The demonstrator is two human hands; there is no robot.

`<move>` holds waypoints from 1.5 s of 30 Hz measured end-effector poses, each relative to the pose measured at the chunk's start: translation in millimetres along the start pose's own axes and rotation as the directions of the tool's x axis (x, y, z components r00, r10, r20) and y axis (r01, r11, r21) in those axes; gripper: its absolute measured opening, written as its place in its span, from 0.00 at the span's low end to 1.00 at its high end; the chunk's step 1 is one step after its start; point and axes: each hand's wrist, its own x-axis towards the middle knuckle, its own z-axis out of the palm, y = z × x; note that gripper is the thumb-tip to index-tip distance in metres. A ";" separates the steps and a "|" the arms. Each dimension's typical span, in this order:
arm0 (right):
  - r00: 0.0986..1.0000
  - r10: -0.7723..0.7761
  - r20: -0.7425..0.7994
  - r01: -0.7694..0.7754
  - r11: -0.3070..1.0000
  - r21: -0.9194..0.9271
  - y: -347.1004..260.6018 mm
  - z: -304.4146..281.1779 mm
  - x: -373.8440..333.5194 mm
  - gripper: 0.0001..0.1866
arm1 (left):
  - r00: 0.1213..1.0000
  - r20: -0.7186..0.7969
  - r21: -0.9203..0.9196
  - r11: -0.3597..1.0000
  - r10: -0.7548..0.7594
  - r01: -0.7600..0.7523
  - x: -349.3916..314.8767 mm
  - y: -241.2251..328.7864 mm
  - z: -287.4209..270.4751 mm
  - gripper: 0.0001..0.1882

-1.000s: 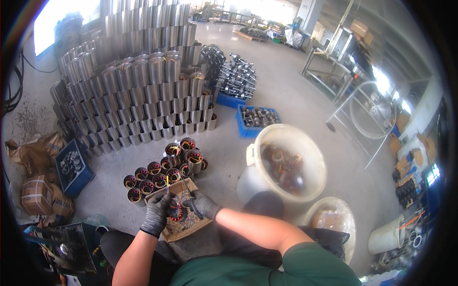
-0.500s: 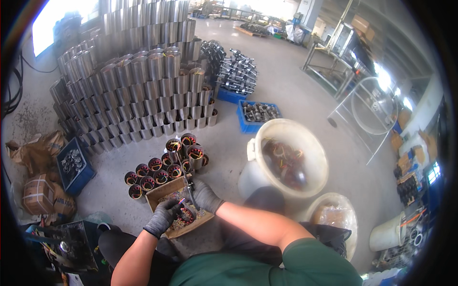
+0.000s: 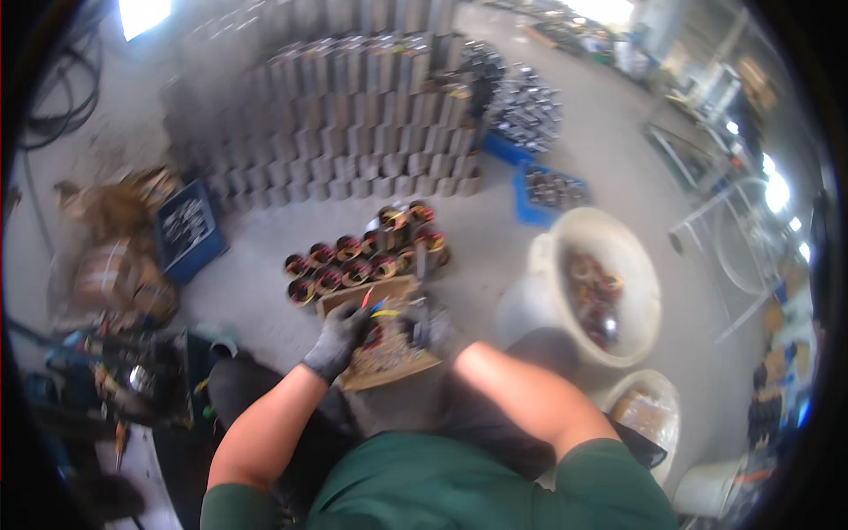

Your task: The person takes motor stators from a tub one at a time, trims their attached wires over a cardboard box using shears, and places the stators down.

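My gloved left hand point(image 3: 340, 340) is closed on coloured wires point(image 3: 380, 309) in red, yellow and blue. They appear to belong to a red-and-dark wound motor stator point(image 3: 374, 336) beside the fingers, over a shallow cardboard box point(image 3: 397, 375) full of small scraps. At the box's right side my gloved right hand point(image 3: 435, 329) is closed on a slim metal hand tool point(image 3: 419, 311). Motion smears it, so its exact kind does not show. Just beyond the box stand several metal cylinders point(image 3: 356, 270) with red windings and wires inside.
A tall stack of metal tubes point(image 3: 353, 141) rises behind. Blue crates of metal parts point(image 3: 552, 190) stand at the back right and another crate point(image 3: 190, 230) at the left. To my right are a large white bucket point(image 3: 539, 283) of wound parts and a lined tub point(image 3: 649, 415).
The view has swung, so the whole scene sits farther right and is blurred. Both hands remain over the box, now a little farther apart, with the coloured wires raised between them.
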 end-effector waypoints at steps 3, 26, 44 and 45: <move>0.996 0.088 -0.026 -0.089 0.996 -0.027 12.0 -7.1 2.7 0.14 | 0.996 -0.090 -0.143 0.990 0.001 -0.014 9.0 -7.2 -1.1 0.10; 0.919 0.380 0.101 -0.232 0.731 -0.642 -3.5 -0.2 -7.5 0.24 | 0.985 -0.025 0.144 0.975 -0.168 0.170 16.5 -11.2 -14.5 0.15; 0.961 0.263 -0.084 -0.276 0.898 -0.342 16.6 -0.5 -21.8 0.24 | 0.975 -0.066 -0.039 0.977 -0.214 0.212 6.8 -10.0 -21.1 0.14; 0.962 0.263 -0.079 -0.274 0.899 -0.341 18.1 0.8 -20.0 0.24 | 0.975 -0.070 -0.036 0.977 -0.212 0.210 7.1 -10.8 -23.1 0.14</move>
